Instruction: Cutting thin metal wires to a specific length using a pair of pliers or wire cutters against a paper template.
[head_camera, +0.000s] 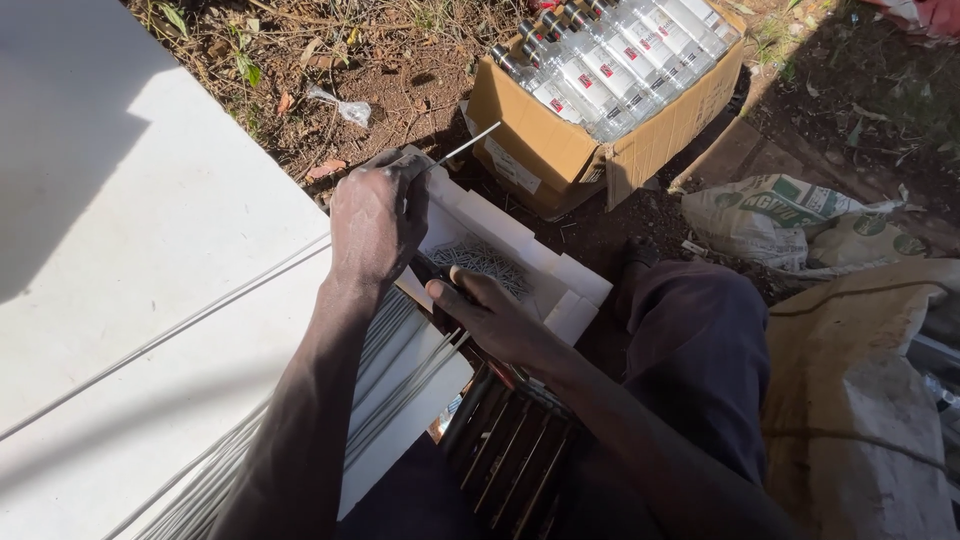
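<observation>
White thin rod (465, 148), metal-looking, pinched in left hand (372, 215); grip closed around near end, far tip angled up toward cardboard box of clear bottles (600, 90). Right hand (495, 318) resting at edge of small white open carton (560, 285) holding grey pins or nails (480, 260); grip loosely curled, contents not discernible. Bundle of similar white rods (400, 350) lying beneath both hands, across a white sheet (150, 250). Step judged: 1 rod singled out from bundle. Next move likely calling for steady alignment of rod end near carton.
</observation>
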